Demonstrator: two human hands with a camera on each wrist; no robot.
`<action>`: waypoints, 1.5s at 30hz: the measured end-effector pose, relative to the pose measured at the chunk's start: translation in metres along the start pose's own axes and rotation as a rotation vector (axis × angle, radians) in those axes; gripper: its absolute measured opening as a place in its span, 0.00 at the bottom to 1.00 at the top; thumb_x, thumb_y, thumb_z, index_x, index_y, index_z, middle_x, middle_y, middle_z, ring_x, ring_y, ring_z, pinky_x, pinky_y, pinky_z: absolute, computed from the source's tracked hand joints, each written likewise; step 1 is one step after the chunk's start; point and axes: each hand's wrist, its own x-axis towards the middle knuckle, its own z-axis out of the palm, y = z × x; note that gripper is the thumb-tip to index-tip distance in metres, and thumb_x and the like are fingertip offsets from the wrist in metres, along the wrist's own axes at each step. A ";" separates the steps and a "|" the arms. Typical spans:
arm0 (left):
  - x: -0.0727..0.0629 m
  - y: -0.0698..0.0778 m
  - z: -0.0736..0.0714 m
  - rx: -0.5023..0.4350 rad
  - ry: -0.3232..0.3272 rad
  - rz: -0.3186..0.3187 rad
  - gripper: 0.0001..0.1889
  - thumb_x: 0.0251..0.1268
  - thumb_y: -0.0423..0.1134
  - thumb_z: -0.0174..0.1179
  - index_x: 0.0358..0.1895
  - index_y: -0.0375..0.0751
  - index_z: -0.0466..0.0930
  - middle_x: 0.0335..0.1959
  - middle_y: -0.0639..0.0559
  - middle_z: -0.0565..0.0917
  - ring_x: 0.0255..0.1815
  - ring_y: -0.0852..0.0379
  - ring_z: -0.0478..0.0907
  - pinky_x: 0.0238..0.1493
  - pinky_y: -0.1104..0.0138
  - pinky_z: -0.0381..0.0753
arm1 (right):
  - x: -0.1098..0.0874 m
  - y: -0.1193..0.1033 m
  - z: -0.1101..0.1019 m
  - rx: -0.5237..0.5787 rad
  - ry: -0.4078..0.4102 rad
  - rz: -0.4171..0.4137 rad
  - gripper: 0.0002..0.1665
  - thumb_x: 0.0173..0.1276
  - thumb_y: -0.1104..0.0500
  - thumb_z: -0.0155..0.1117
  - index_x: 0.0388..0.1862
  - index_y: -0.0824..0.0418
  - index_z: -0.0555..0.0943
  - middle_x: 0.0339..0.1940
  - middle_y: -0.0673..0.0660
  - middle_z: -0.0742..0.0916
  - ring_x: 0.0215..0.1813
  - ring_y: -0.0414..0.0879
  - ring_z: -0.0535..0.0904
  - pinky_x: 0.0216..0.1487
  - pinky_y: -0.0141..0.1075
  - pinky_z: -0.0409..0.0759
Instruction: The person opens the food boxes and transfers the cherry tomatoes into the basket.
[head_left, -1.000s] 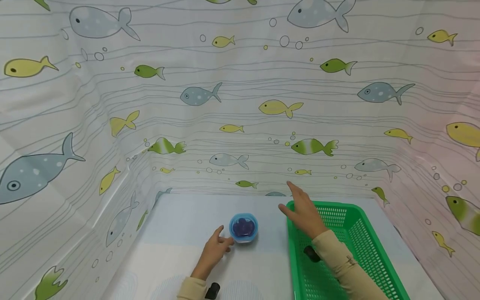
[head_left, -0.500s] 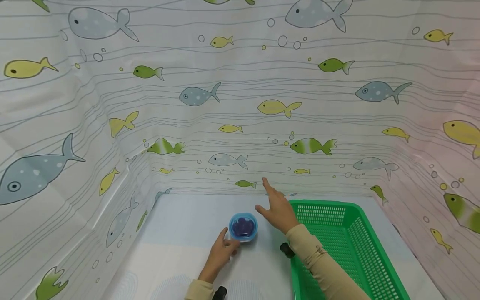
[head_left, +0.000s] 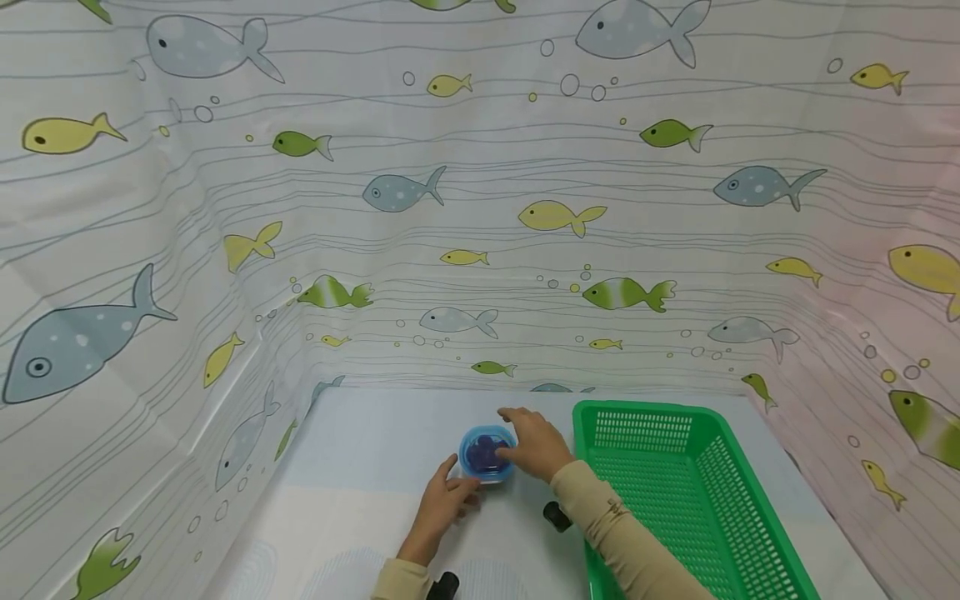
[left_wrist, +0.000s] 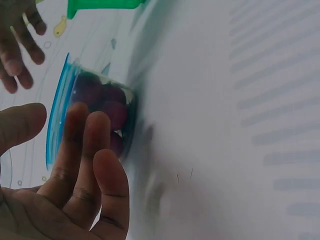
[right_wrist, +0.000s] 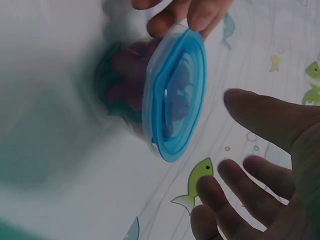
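A small clear plastic food container (head_left: 486, 478) stands upright on the white surface, its translucent blue lid (right_wrist: 186, 95) on top. Dark red-purple round pieces (left_wrist: 114, 114), perhaps grapes, show through its wall. My left hand (head_left: 442, 504) is at the container's near left side, fingers loosely extended against or very close to the wall. Its thumb (left_wrist: 22, 125) is beside the lid, apart from it in the left wrist view. From the right, my right hand (head_left: 536, 446) hovers over the lid with thumb and fingers spread. A gap separates that thumb (right_wrist: 250, 112) from the lid.
A green perforated plastic basket (head_left: 678, 407) stands right of the container, partly behind my right sleeve (head_left: 600, 508). Fish-printed sheeting (head_left: 480, 233) rises at the back and both sides. Dark wrist devices (head_left: 557, 517) sit below both wrists.
My right hand has moved left from over the basket and come down to the lid. The left hand has shifted slightly right, closer to the container, which stays in place.
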 end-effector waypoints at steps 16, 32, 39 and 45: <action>0.002 -0.001 0.004 -0.033 -0.002 -0.017 0.43 0.72 0.42 0.63 0.78 0.26 0.49 0.42 0.44 0.89 0.40 0.49 0.86 0.39 0.60 0.79 | -0.007 0.008 0.028 -0.245 -0.114 -0.156 0.14 0.47 0.61 0.85 0.31 0.52 0.89 0.32 0.46 0.88 0.40 0.46 0.82 0.46 0.45 0.81; 0.001 0.000 0.006 -0.007 0.030 -0.021 0.44 0.68 0.42 0.66 0.78 0.26 0.50 0.40 0.46 0.89 0.39 0.52 0.85 0.38 0.61 0.78 | -0.012 0.001 0.026 -0.598 0.165 -0.409 0.08 0.57 0.60 0.79 0.32 0.45 0.92 0.32 0.47 0.87 0.33 0.43 0.82 0.33 0.39 0.79; 0.001 -0.003 0.005 -0.004 0.046 -0.011 0.42 0.68 0.39 0.65 0.77 0.25 0.52 0.38 0.47 0.89 0.36 0.54 0.85 0.36 0.61 0.78 | -0.002 -0.001 0.022 -0.668 0.338 -0.462 0.05 0.61 0.56 0.78 0.36 0.46 0.92 0.34 0.47 0.88 0.32 0.42 0.84 0.29 0.36 0.80; 0.001 0.000 0.008 -0.019 0.044 0.019 0.40 0.70 0.39 0.64 0.76 0.24 0.54 0.36 0.44 0.88 0.36 0.54 0.84 0.33 0.63 0.77 | 0.004 -0.001 0.015 -0.463 0.431 -0.299 0.08 0.61 0.57 0.78 0.40 0.51 0.91 0.33 0.49 0.90 0.33 0.43 0.86 0.33 0.37 0.83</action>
